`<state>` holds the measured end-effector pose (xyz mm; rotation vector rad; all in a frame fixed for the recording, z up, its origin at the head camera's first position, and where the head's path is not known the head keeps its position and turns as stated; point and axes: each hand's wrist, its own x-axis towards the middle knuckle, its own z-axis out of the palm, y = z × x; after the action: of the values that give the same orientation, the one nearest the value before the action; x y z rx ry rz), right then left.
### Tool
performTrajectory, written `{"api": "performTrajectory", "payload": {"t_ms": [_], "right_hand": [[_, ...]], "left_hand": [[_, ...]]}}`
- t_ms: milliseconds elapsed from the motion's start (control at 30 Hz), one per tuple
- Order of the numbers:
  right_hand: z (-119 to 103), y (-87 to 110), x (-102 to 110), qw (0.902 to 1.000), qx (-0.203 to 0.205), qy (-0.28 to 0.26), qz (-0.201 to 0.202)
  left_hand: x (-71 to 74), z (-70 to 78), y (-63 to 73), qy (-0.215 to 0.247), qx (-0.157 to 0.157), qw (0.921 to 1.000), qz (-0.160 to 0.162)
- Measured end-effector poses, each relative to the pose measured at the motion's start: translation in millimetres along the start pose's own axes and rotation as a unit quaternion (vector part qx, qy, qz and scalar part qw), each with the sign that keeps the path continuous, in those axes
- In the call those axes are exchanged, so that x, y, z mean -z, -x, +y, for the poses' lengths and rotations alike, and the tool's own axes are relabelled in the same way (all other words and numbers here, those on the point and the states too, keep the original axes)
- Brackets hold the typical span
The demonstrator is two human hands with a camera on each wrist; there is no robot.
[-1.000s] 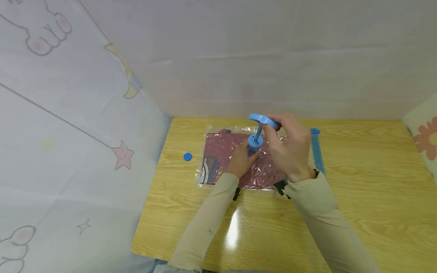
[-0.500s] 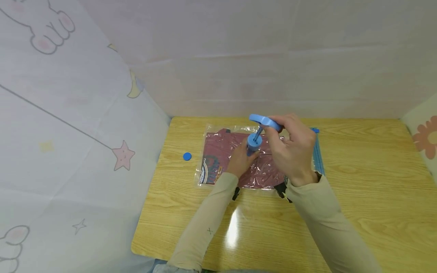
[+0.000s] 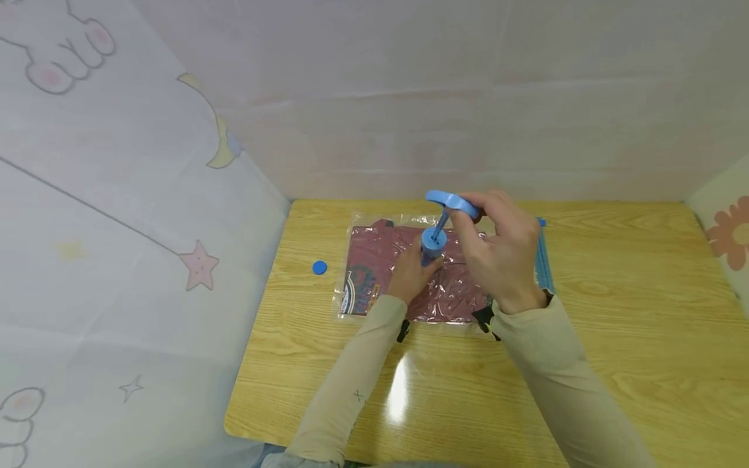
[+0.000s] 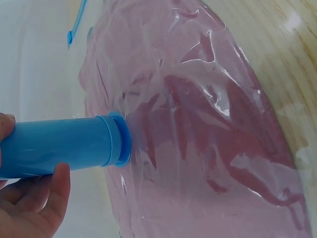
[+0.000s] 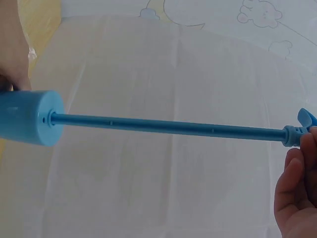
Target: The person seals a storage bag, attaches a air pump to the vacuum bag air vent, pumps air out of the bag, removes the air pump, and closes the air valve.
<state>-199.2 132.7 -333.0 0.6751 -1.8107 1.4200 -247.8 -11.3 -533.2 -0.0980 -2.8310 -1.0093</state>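
Observation:
A blue hand pump (image 3: 433,243) stands over a clear plastic bag (image 3: 345,303) that holds a folded maroon garment (image 3: 374,247). My left hand (image 3: 408,274) grips the pump's barrel low down, fingers and thumb around it. In the left wrist view the foot of the barrel (image 4: 59,146) meets the bag's film. With my right hand (image 3: 504,250) I pinch the curved handle (image 3: 453,202) above the barrel. The right wrist view shows a long bare rod (image 5: 168,125) between barrel and handle. Loose, wrinkled film covers the garment.
Left of the bag lies a small round blue cap (image 3: 319,267). A blue strip (image 3: 543,260) runs along the bag's right end. The wooden table (image 3: 620,312) meets pale printed cloth walls (image 3: 468,123) at its back and left.
The barrel's top has shifted very slightly to the left. The handle remains drawn up, and both hands keep their hold.

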Motion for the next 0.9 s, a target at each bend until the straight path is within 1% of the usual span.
{"api": "performTrajectory", "payload": {"t_ms": [167,267,533,600,700,800,900], "right_hand": [[0,-3.2,0,0.9998,0.000,0.011,-0.014],[-1,-3.8,0,0.9997,-0.004,0.017,-0.019],[5,-5.5,-5,0.9993,-0.003,0.025,-0.027],[10,-4.0,-7,0.9985,-0.003,0.033,-0.044],[23,3.9,-10,0.9952,-0.019,0.053,-0.080],[36,15.3,-12,0.9886,-0.053,0.076,-0.119],[46,25.4,-15,0.9811,-0.087,0.092,-0.146]], "left_hand": [[1.5,1.4,-0.6,0.000,0.015,0.9998,-0.009],[2.0,2.2,-0.1,0.000,0.018,0.9998,-0.012],[2.5,3.1,0.2,0.000,0.020,0.9998,-0.005],[2.6,3.8,0.7,0.006,0.020,0.9998,-0.004],[2.6,4.6,1.9,0.011,0.017,0.9998,-0.003],[1.9,5.4,3.3,0.014,0.010,0.9998,-0.004],[2.7,6.6,4.7,0.019,0.006,0.9998,-0.006]]}}
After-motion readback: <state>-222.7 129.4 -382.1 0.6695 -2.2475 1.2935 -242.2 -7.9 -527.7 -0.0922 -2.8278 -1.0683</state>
